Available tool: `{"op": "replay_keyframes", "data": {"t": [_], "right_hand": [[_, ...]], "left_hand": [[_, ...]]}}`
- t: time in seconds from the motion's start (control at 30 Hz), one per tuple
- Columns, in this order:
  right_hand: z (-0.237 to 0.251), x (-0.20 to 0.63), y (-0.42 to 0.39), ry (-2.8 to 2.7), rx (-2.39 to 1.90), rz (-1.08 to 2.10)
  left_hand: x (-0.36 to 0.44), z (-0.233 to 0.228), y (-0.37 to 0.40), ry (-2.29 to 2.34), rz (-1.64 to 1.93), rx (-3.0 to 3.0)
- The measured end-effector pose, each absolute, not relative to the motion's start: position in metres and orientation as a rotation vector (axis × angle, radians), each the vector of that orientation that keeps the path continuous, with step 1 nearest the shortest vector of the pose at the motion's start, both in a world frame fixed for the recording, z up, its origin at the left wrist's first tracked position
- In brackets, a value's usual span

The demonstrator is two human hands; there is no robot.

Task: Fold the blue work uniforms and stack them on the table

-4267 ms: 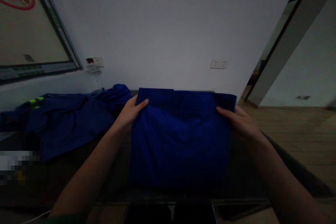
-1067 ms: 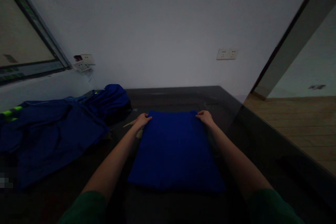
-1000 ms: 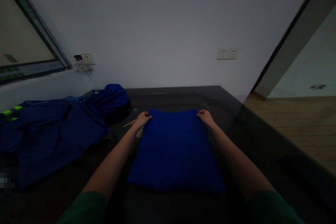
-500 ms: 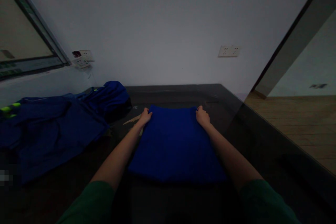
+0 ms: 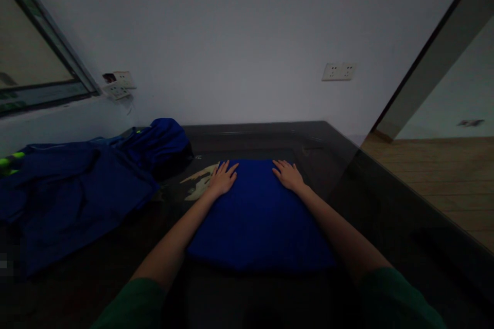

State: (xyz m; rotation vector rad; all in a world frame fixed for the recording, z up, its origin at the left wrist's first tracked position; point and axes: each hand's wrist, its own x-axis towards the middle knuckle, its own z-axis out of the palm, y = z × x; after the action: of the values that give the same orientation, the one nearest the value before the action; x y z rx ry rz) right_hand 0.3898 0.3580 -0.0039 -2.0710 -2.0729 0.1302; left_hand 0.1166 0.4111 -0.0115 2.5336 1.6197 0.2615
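A folded blue cloth lies flat on a dark glossy table, in the middle of the view and directly in front of the person. Its near edge sits close to the person's body and its far edge points toward the wall.

Both hands rest palm down on the far end of the cloth. The left hand lies on the far left corner, fingers spread and flat, gripping nothing; its outer fingers reach just past the cloth's edge. The right hand lies on the far right corner, also flat with fingers spread and holding nothing. The two hands are apart, with a strip of bare cloth between them. Both forearms run along the cloth's left and right sides, and dark green sleeves show at the bottom of the view.

Just left of the left hand, a pale patch shows on the table top; what it is cannot be told.

Farther left, well apart from the folded cloth, a loose heap of dark blue garments spreads over the table, with a bright yellow-green strip at its far left edge.

Behind the table stands a plain pale wall with a double wall socket on the right and more sockets on the left, next to a dark window frame. A wooden floor shows at the right.
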Motion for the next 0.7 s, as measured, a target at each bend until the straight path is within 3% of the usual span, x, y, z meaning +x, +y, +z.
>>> {"op": "replay_keyframes", "data": {"t": [0.17, 0.37, 0.57, 0.7], "right_hand": [[-0.013, 0.393, 0.356, -1.997, -2.091, 0.065], [0.013, 0.405, 0.319, -1.738, -1.82, -0.103], [0.029, 0.439, 0.182, -1.617, -1.702, 0.575], [0.036, 0.421, 0.108, -1.419, -1.637, 0.998]], "left_hand": [[0.118, -0.014, 0.411, 1.663, 0.303, 2.486], [0.073, 0.007, 0.388, 1.614, 0.879, 2.248], [-0.006, 0.032, 0.269, 1.342, 0.614, 1.638], [-0.001, 0.046, 0.198, 1.276, 0.721, 1.483]]}}
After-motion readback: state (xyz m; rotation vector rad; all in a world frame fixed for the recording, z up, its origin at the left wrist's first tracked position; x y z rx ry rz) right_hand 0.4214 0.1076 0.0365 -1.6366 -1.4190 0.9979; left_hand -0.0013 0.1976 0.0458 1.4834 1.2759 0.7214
